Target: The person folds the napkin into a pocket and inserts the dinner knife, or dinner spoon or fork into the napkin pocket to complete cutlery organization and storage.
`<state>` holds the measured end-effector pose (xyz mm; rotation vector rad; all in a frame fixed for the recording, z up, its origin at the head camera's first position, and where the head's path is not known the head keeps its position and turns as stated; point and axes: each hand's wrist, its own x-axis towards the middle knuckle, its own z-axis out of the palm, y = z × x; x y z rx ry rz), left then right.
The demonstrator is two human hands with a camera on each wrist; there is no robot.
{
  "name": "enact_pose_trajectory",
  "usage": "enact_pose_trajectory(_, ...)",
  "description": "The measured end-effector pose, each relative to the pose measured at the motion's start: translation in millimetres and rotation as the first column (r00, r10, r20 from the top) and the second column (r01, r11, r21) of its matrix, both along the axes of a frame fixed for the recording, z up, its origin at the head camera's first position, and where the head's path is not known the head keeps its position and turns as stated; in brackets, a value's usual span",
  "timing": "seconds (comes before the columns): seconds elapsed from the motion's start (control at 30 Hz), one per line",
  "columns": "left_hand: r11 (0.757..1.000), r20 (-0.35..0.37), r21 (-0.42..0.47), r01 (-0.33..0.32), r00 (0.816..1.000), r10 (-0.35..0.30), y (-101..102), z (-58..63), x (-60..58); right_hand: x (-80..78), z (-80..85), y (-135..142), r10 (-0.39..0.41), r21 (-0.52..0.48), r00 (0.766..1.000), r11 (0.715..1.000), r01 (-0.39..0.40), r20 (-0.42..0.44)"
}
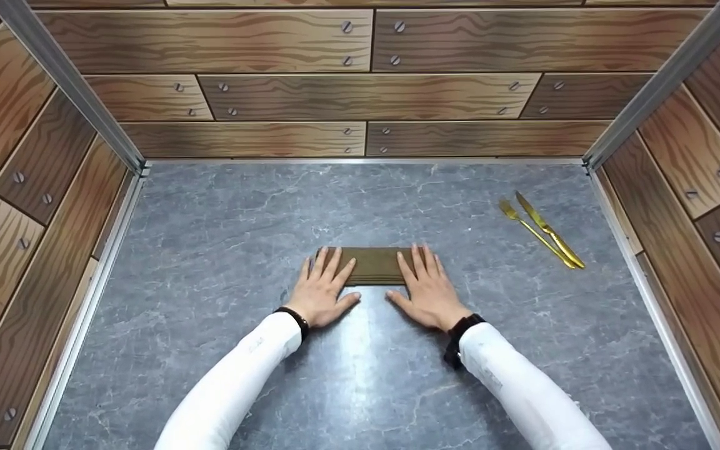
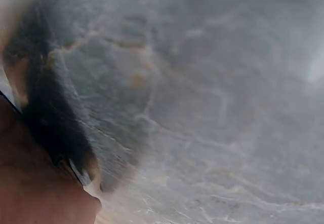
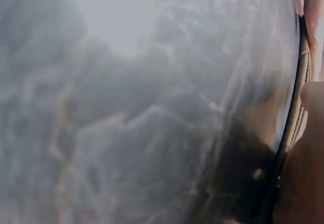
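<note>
A folded olive-brown cloth (image 1: 374,265) lies as a flat, layered rectangle at the middle of the grey marbled table. My left hand (image 1: 321,290) rests on its left end, fingers spread and straight, thumb on the table in front. On the right end lies my right hand (image 1: 425,289), its fingers likewise straight and spread. The middle of the cloth shows between the two hands. In the right wrist view the stacked edge of the cloth (image 3: 298,107) appears beside part of the right hand (image 3: 304,168). The left wrist view has part of the left hand (image 2: 45,183) at its lower left corner.
A gold fork (image 1: 538,234) and a gold knife (image 1: 550,231) lie side by side at the right of the table (image 1: 222,212), their handle ends close together. Wood-patterned walls (image 1: 366,94) with metal edge strips bound the table at the back and both sides.
</note>
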<state>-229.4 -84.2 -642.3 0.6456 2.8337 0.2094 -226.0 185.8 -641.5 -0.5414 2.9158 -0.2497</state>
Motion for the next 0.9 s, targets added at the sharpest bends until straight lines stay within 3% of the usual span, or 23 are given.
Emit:
enact_pose_trajectory(0.33,1.0,0.012,-0.022,-0.018,1.0,0.018,0.6,-2.5,-0.7,0.5,9.4,-2.4,-0.008,0.018,0.999,1.0,0.007,0.043)
enact_pose_trajectory(0.7,1.0,-0.016,0.015,-0.011,1.0,0.012,-0.5,-9.0,-1.7,-0.7,2.4,-0.9,0.012,0.042,1.0,0.999,-0.013,0.028)
enact_pose_trajectory(0.9,1.0,-0.002,0.012,-0.013,1.0,0.013,-1.3,-6.2,-1.6,-1.3,1.8,-0.2,0.015,0.033,1.0,0.999,-0.016,0.017)
